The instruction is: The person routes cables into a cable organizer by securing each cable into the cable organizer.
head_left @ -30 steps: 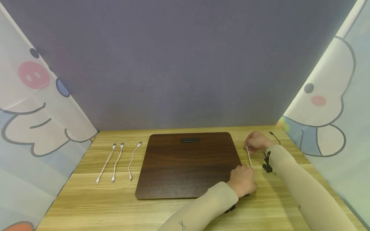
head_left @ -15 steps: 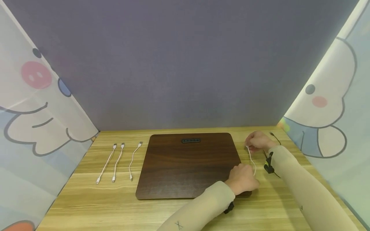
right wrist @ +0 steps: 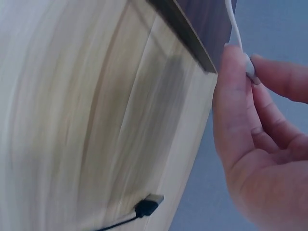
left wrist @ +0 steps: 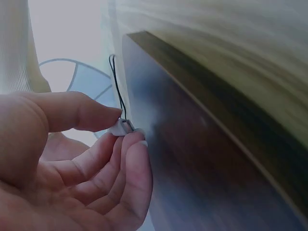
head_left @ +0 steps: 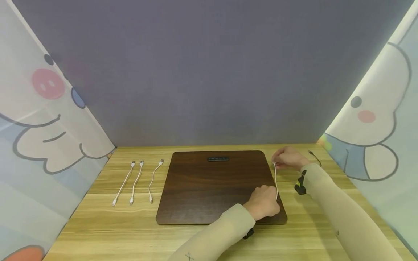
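Between my two hands, a short white USB cable [head_left: 276,181] stretches along the right edge of a dark brown wooden board [head_left: 209,195]. My left hand [head_left: 262,203], over the board's front right corner, pinches one white connector [left wrist: 118,128] between thumb and fingertips, its metal end showing. Farther back, my right hand [head_left: 288,158] pinches the cable's other white connector [right wrist: 250,67] just off the board's right side. Near the board's back edge sits a small black slotted strip [head_left: 218,159].
Left of the board, three white USB cables lie side by side: a left one [head_left: 123,184], a middle one [head_left: 136,183] and a right one [head_left: 152,181]. A black USB cable [head_left: 315,158] lies behind my right wrist. Cartoon-printed side panels and a grey back wall [head_left: 215,72] enclose the table.
Both hands have shifted left with the white cable, which now hangs straighter and closer over the board's right edge. The camera view has turned slightly left.
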`<action>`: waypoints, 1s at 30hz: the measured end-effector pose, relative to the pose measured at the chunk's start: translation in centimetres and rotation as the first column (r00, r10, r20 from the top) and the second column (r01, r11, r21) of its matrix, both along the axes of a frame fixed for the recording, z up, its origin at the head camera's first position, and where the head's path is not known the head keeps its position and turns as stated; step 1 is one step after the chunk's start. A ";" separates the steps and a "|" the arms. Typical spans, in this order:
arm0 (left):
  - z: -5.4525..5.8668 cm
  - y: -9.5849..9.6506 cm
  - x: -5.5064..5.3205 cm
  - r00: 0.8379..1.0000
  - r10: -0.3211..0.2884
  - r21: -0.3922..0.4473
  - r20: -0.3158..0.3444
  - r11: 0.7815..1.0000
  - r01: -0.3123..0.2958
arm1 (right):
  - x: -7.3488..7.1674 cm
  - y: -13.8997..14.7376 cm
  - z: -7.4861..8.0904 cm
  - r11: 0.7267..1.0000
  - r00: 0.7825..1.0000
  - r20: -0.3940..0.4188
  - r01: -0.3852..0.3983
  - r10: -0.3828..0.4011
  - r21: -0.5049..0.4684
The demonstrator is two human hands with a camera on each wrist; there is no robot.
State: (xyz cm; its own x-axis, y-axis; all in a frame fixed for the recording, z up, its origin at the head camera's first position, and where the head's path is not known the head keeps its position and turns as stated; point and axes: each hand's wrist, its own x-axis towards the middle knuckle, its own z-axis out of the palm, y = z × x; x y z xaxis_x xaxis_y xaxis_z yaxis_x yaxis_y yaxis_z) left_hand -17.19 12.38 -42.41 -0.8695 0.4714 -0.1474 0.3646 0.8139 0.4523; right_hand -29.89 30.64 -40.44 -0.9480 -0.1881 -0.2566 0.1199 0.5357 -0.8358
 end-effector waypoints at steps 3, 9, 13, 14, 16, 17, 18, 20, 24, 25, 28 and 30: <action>-0.1 -0.7 -0.3 1.000 0.016 -0.005 0.021 1.000 -0.016 | -0.1 -0.4 -0.1 1.000 1.000 -0.008 -0.001 0.001 -0.022; 0.0 -1.9 -0.8 0.998 0.042 -0.014 0.046 0.999 -0.042 | -0.2 -1.4 0.0 0.999 1.000 -0.024 -0.003 0.001 -0.053; 0.0 -2.8 -1.1 0.998 0.046 -0.016 0.039 0.999 -0.046 | -0.4 -2.5 0.0 0.996 1.000 -0.026 0.012 -0.014 -0.089; 0.0 -3.1 -1.1 0.998 0.045 -0.016 0.036 0.999 -0.044 | -0.4 -2.8 0.0 0.996 0.999 -0.030 0.010 -0.012 -0.093; -0.1 -3.7 -1.3 0.999 0.035 -0.020 0.015 0.999 -0.035 | -0.5 -3.3 -0.2 0.995 0.999 -0.037 0.011 -0.015 -0.101; -0.1 -4.0 -1.3 0.999 0.033 -0.021 0.007 0.999 -0.033 | -0.7 -3.5 -0.3 0.994 0.999 -0.041 0.009 -0.013 -0.105; -0.2 -4.2 -1.4 0.999 0.034 -0.016 0.003 0.999 -0.034 | -0.8 -3.7 -0.4 0.994 0.999 -0.043 0.008 -0.013 -0.111; -0.3 -4.8 -1.6 0.999 0.040 -0.011 -0.015 0.999 -0.040 | -1.0 -4.1 -0.5 0.992 0.999 -0.045 0.008 -0.014 -0.126; -0.3 -5.7 -1.7 0.997 0.065 -0.001 -0.036 0.998 -0.065 | -1.4 -5.1 -0.7 0.989 0.999 -0.045 0.004 -0.011 -0.150; -0.3 -5.9 -1.6 0.997 0.070 -0.001 -0.041 0.998 -0.070 | -1.5 -5.4 -0.6 0.989 0.999 -0.050 -0.005 -0.002 -0.151; -0.2 -6.5 -1.6 0.996 0.076 0.015 -0.039 0.997 -0.076 | -1.6 -6.4 -0.4 0.989 0.998 -0.062 -0.015 0.006 -0.147; -0.1 -6.9 -1.7 0.996 0.081 0.025 -0.038 0.997 -0.080 | -1.7 -7.1 -0.2 0.988 0.997 -0.071 -0.019 0.008 -0.156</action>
State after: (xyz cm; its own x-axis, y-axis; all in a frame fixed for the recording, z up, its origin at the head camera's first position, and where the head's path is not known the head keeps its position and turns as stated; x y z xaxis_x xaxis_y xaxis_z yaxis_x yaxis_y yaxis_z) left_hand -18.86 5.48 -42.54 -0.9095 0.4029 -0.1027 0.3162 0.8306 0.4584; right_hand -31.55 23.58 -40.61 -0.9596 -0.2339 -0.1561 0.0517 0.3988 -0.9156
